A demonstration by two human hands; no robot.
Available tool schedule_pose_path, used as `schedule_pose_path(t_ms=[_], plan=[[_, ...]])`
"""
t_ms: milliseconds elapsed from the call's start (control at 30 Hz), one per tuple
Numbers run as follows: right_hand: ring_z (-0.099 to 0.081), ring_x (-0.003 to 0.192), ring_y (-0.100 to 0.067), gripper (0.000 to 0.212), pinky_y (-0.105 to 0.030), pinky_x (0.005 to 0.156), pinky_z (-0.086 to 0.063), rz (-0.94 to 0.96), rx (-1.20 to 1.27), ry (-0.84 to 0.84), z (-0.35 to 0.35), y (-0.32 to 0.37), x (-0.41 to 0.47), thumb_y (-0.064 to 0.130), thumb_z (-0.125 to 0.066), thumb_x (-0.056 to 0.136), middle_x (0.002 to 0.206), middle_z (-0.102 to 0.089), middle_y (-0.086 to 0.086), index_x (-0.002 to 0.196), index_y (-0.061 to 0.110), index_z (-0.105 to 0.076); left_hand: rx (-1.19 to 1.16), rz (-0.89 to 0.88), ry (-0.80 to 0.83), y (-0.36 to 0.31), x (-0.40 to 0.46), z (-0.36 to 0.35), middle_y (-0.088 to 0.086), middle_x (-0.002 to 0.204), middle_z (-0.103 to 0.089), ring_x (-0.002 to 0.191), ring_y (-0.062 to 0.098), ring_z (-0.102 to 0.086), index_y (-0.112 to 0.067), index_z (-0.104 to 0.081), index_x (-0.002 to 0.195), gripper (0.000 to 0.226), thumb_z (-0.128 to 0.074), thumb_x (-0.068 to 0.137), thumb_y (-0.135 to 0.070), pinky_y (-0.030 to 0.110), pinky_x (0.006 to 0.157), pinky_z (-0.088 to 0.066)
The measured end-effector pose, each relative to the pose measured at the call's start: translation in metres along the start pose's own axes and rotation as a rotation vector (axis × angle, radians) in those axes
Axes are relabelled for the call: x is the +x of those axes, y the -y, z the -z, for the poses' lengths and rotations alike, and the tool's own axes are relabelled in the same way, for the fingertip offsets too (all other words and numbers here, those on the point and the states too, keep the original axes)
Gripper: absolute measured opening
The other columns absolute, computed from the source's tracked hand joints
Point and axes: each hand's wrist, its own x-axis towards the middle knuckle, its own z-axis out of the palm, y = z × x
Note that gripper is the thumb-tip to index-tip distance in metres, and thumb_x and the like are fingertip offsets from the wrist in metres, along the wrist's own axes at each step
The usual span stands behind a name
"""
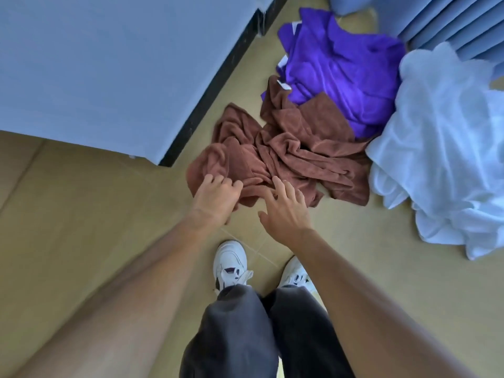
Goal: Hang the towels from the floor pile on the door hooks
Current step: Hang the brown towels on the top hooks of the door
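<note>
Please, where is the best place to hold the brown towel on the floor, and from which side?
Probably the near edge of the brown towel, coming from above on the person's side. That edge lies free on the floor, while the far end is tucked under the purple towel. The left hand already grips the near-left corner; the right hand hovers open beside it.

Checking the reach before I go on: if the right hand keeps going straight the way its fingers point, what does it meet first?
Probably the brown towel; the right hand's fingertips look already at its near edge.
</note>
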Motion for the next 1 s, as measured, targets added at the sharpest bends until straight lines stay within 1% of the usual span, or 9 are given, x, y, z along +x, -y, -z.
schedule_pose_path(t_ms=[167, 300, 400, 500, 633, 733, 867, 933, 1000], plan=[[-0.028, 0.133, -0.027, 0.048, -0.04, 0.105, -0.029, 0.045, 0.001, -0.039, 0.151, 0.052, -0.082, 0.036, -0.052, 0.088, 0.143, -0.031, -0.005, 0.132, 0.02, -0.041, -0.071, -0.161, -0.012, 0.004, -0.106, 0.145, 0.005, 0.124, -0.057, 0.119, 0.024, -0.05, -0.014, -0.043, 0.126, 0.036, -0.053, 0.092, -0.015, 0.03, 0.092, -0.032], [-0.041, 0.122, -0.027, 0.054, -0.038, 0.098, -0.032, 0.06, -0.063, -0.039, 0.284, 0.086, -0.144, 0.038, -0.017, 0.086, 0.125, -0.048, -0.008, 0.12, 0.01, -0.047, -0.112, -0.13, -0.103, 0.008, -0.183, 0.278, 0.01, 0.111, -0.061, 0.102, 0.031, -0.055, -0.011, -0.044, 0.112, 0.017, -0.044, 0.095, -0.009, 0.031, 0.068, -0.03], [-0.048, 0.113, -0.027, 0.024, -0.036, 0.089, -0.034, 0.097, -0.103, -0.145, 0.376, 0.098, -0.181, 0.015, -0.038, 0.093, 0.117, -0.053, -0.006, 0.114, 0.011, -0.047, -0.148, -0.101, -0.175, 0.019, -0.237, 0.369, 0.013, 0.11, -0.059, 0.102, 0.034, -0.054, -0.009, -0.046, 0.108, 0.013, -0.044, 0.097, -0.016, 0.034, 0.068, -0.033], [-0.051, 0.108, -0.029, 0.021, -0.037, 0.085, -0.033, 0.103, -0.159, -0.262, 0.468, 0.107, -0.219, 0.011, -0.04, 0.092, 0.114, -0.056, -0.008, 0.109, 0.01, -0.051, -0.161, -0.079, -0.244, 0.034, -0.29, 0.444, 0.014, 0.108, -0.058, 0.102, 0.035, -0.054, -0.008, -0.046, 0.107, 0.017, -0.043, 0.098, -0.023, 0.033, 0.07, -0.032], [-0.048, 0.106, -0.03, 0.017, -0.038, 0.087, -0.034, 0.046, -0.254, -0.421, 0.574, 0.106, -0.264, 0.013, -0.038, 0.094, 0.11, -0.058, -0.009, 0.102, 0.01, -0.052, -0.295, -0.044, -0.394, 0.056, -0.353, 0.531, 0.012, 0.091, -0.056, 0.08, 0.028, -0.048, -0.014, -0.038, 0.087, 0.009, -0.041, 0.096, -0.016, 0.033, 0.064, -0.033], [-0.046, 0.111, -0.029, 0.025, -0.038, 0.09, -0.034, 0.044, -0.266, -0.506, 0.632, 0.109, -0.291, 0.019, -0.041, 0.09, 0.116, -0.055, -0.008, 0.111, 0.012, -0.053, -0.422, -0.081, -0.546, 0.055, -0.397, 0.592, 0.001, 0.074, -0.047, 0.069, 0.023, -0.043, -0.015, -0.038, 0.082, 0.013, -0.043, 0.094, -0.012, 0.031, 0.058, -0.032], [-0.046, 0.117, -0.021, 0.055, -0.038, 0.1, -0.038, 0.265, 0.096, -0.537, 0.697, 0.151, -0.327, 0.031, -0.052, 0.077, 0.12, -0.057, 0.001, 0.131, 0.022, -0.048, -0.514, -0.124, -0.697, 0.037, -0.445, 0.651, -0.002, 0.069, -0.046, 0.063, 0.018, -0.043, -0.017, -0.047, 0.086, 0.008, -0.047, 0.092, -0.011, 0.028, 0.055, -0.034], [-0.054, 0.102, -0.018, 0.041, -0.035, 0.089, -0.045, 0.369, 0.172, -0.549, 0.723, 0.175, -0.344, 0.035, -0.056, 0.078, 0.103, -0.063, 0.005, 0.117, 0.021, -0.053, -0.566, -0.125, -0.756, 0.031, -0.463, 0.669, -0.004, 0.068, -0.048, 0.065, 0.017, -0.046, -0.016, -0.051, 0.085, 0.007, -0.051, 0.089, -0.01, 0.025, 0.056, -0.037], [-0.056, 0.084, -0.021, 0.02, -0.032, 0.069, -0.043, 0.401, 0.083, -0.594, 0.741, 0.192, -0.357, 0.03, -0.054, 0.083, 0.084, -0.06, 0.003, 0.097, 0.016, -0.05, -0.636, -0.092, -0.822, 0.028, -0.48, 0.677, -0.003, 0.069, -0.05, 0.067, 0.018, -0.048, -0.015, -0.052, 0.083, 0.006, -0.054, 0.088, -0.012, 0.024, 0.057, -0.038]])
